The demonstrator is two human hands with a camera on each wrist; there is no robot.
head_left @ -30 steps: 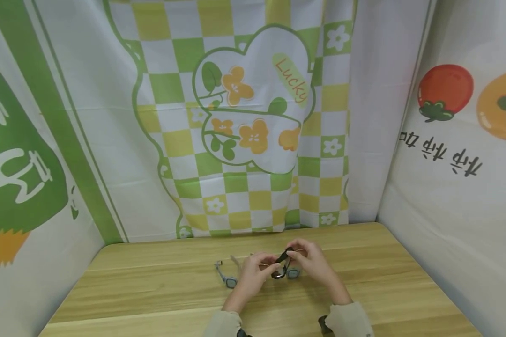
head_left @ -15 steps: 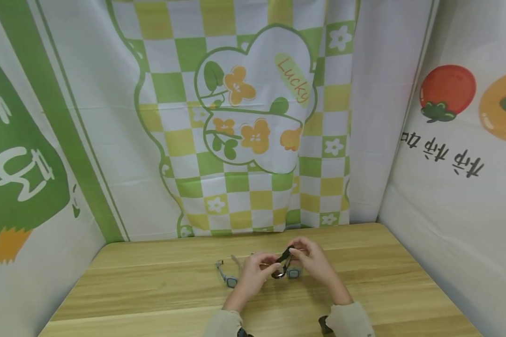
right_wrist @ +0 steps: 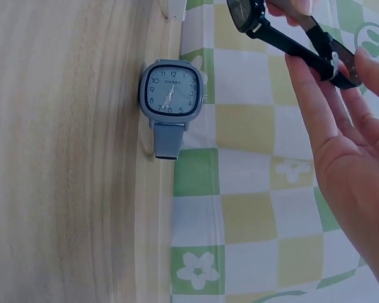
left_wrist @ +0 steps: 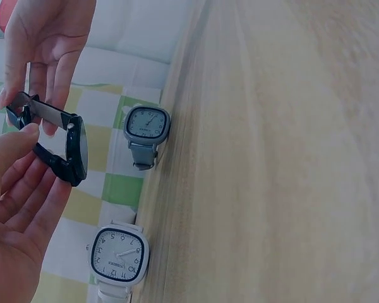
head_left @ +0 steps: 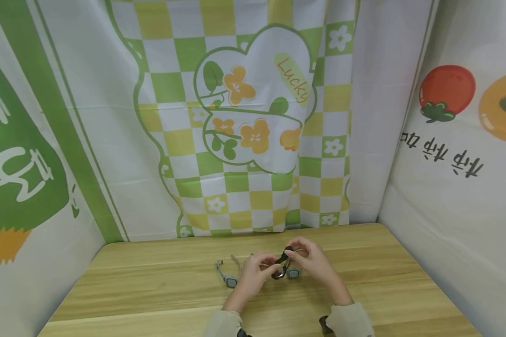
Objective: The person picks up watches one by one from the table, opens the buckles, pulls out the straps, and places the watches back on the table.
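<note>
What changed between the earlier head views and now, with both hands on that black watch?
Very little: at most, the right hand shifted its hold slightly on the strap of the black watch. Nothing was taken hold of or let go. The left hand still grips the watch too, and the left blue-gray watch and right blue-gray watch stay put on the table.

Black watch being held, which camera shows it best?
The left wrist view: the black watch is large and uncropped. The right wrist view cuts it off at the top; the head view shows it small.
</note>
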